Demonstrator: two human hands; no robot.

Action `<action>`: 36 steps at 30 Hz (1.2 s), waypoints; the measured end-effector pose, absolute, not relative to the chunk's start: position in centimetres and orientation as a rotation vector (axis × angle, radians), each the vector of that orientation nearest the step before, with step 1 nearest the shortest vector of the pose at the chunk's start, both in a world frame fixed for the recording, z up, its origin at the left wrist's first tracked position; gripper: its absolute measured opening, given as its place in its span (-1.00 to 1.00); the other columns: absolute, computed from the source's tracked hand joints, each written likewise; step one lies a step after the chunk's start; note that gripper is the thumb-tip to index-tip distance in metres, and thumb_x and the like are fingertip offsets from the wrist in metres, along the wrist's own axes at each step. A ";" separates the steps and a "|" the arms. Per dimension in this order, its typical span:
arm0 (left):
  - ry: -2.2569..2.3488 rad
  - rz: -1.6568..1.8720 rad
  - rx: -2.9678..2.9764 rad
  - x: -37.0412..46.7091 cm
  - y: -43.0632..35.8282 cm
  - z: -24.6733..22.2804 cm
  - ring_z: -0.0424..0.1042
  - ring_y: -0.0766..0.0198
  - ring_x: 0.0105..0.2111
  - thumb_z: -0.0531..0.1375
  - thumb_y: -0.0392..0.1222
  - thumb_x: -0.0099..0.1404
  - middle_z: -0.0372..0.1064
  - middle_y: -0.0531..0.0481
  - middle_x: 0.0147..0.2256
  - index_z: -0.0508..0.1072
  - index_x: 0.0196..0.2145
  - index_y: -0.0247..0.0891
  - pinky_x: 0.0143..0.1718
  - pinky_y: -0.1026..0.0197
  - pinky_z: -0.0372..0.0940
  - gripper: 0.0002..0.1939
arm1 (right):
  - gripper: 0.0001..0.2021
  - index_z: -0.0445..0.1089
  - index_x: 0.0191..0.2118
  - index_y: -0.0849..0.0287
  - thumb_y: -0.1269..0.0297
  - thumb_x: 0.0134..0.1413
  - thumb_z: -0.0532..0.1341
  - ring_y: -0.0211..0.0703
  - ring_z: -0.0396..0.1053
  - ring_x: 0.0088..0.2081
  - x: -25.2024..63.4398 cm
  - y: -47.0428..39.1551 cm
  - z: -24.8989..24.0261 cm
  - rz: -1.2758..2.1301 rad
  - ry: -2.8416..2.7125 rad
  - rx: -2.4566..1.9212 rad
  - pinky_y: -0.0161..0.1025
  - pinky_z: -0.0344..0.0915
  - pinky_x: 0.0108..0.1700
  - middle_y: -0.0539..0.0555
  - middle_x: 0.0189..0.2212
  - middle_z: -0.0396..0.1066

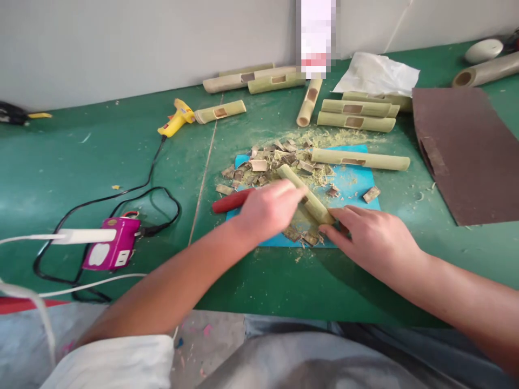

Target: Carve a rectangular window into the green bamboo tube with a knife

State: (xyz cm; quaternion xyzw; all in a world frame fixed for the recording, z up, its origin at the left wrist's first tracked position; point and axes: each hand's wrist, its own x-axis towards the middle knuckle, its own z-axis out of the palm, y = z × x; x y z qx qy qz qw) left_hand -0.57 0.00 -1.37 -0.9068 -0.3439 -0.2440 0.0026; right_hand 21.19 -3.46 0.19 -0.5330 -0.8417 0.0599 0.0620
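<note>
A pale green bamboo tube (318, 206) lies slantwise over a blue sheet (352, 186) strewn with chips and shavings. My left hand (272, 209) is closed at the tube's middle, by a dark opening in it; a red handle (233, 201) sticks out behind this hand, and whether the hand grips it is hidden. My right hand (371, 231) pinches the tube's near end between thumb and fingers. A second bamboo tube (379, 161) with a cut opening rests across the sheet's far right edge. Bamboo chips (259, 165) are heaped left of the tubes.
Several cut tubes (357, 122) lie at the back. A yellow glue gun (175, 121) stands left of them, its black cord running to a purple power adapter (111, 248). A brown sheet (466, 151) covers the right side, near white paper (375, 75).
</note>
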 end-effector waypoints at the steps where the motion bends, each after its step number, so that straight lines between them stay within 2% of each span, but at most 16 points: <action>1: -1.156 -0.784 -2.794 -0.6 0.1 -1.4 0.48 0.27 -0.32 -0.04 -0.33 0.46 0.46 -0.11 -0.33 0.46 -0.07 -0.38 -0.27 0.23 0.43 -0.70 | -0.71 0.46 -0.39 0.17 0.09 0.21 0.14 -0.24 0.26 -0.54 21.2 -3.5 0.2 0.180 -2.548 -1.616 -0.23 -0.11 -0.50 0.04 -0.50 0.44; 5: -1.009 -0.738 -2.901 -0.6 0.2 -1.3 0.44 0.31 -0.39 -0.01 -0.31 0.46 0.44 -0.06 -0.38 0.46 -0.03 -0.37 -0.38 0.30 0.38 -0.72 | -0.74 0.47 -0.37 0.17 0.11 0.19 0.17 -0.24 0.26 -0.54 21.1 -3.4 0.3 0.201 -2.554 -1.619 -0.24 -0.10 -0.50 0.03 -0.51 0.44; 9: -1.121 -0.812 -2.803 -0.6 0.2 -1.3 0.45 0.27 -0.34 -0.01 -0.37 0.44 0.43 -0.12 -0.36 0.48 -0.08 -0.46 -0.28 0.24 0.41 -0.72 | -0.73 0.48 -0.36 0.17 0.11 0.20 0.16 -0.24 0.24 -0.55 21.0 -3.3 0.4 0.207 -2.542 -1.633 -0.24 -0.12 -0.50 0.03 -0.51 0.44; 12: -1.024 -0.766 -2.921 -0.5 0.0 -1.3 0.44 0.27 -0.37 0.01 -0.34 0.43 0.43 -0.09 -0.36 0.47 -0.04 -0.42 -0.36 0.27 0.40 -0.72 | -0.73 0.47 -0.38 0.18 0.11 0.19 0.17 -0.25 0.22 -0.55 20.9 -3.3 0.5 0.218 -2.553 -1.619 -0.24 -0.11 -0.50 0.02 -0.53 0.41; 18: -1.251 -0.867 -2.912 -0.8 1.1 -1.1 0.48 0.25 -0.27 0.06 -0.30 0.43 0.45 -0.11 -0.30 0.50 -0.08 -0.37 -0.19 0.18 0.44 -0.76 | -0.74 0.49 -0.34 0.18 0.11 0.19 0.18 -0.26 0.23 -0.55 21.0 -3.3 0.3 0.225 -2.531 -1.616 -0.24 -0.12 -0.50 0.01 -0.52 0.42; 24: -1.231 -0.966 -2.872 -1.0 1.6 -1.0 0.44 0.25 -0.27 0.12 -0.33 0.38 0.40 -0.13 -0.23 0.54 -0.12 -0.32 -0.23 0.17 0.43 -0.79 | -0.71 0.49 -0.36 0.18 0.08 0.20 0.17 -0.27 0.21 -0.56 21.1 -3.3 0.1 0.211 -2.517 -1.607 -0.25 -0.14 -0.50 0.01 -0.54 0.41; 30: -1.190 -1.143 -2.860 -0.7 1.2 -1.1 0.48 0.27 -0.23 0.11 -0.38 0.39 0.49 -0.12 -0.24 0.50 -0.07 -0.36 -0.14 0.19 0.43 -0.78 | -0.74 0.50 -0.32 0.18 0.11 0.19 0.18 -0.24 0.25 -0.53 20.9 -3.3 0.4 0.266 -2.535 -1.657 -0.24 -0.13 -0.49 0.03 -0.50 0.44; 33: -1.278 -1.313 -2.872 -0.5 0.9 -1.0 0.50 0.32 -0.24 0.14 -0.40 0.37 0.52 -0.10 -0.23 0.49 -0.06 -0.35 -0.14 0.25 0.43 -0.78 | -0.74 0.50 -0.30 0.18 0.11 0.19 0.18 -0.23 0.27 -0.52 20.8 -3.2 0.6 0.291 -2.551 -1.678 -0.24 -0.13 -0.49 0.03 -0.49 0.45; 36: -1.355 -1.342 -2.928 -0.3 0.8 -1.0 0.51 0.32 -0.24 0.13 -0.40 0.38 0.52 -0.09 -0.22 0.51 -0.09 -0.32 -0.14 0.25 0.44 -0.79 | -0.74 0.49 -0.30 0.19 0.11 0.19 0.18 -0.22 0.29 -0.51 20.7 -3.2 0.7 0.311 -2.555 -1.699 -0.24 -0.12 -0.48 0.03 -0.47 0.46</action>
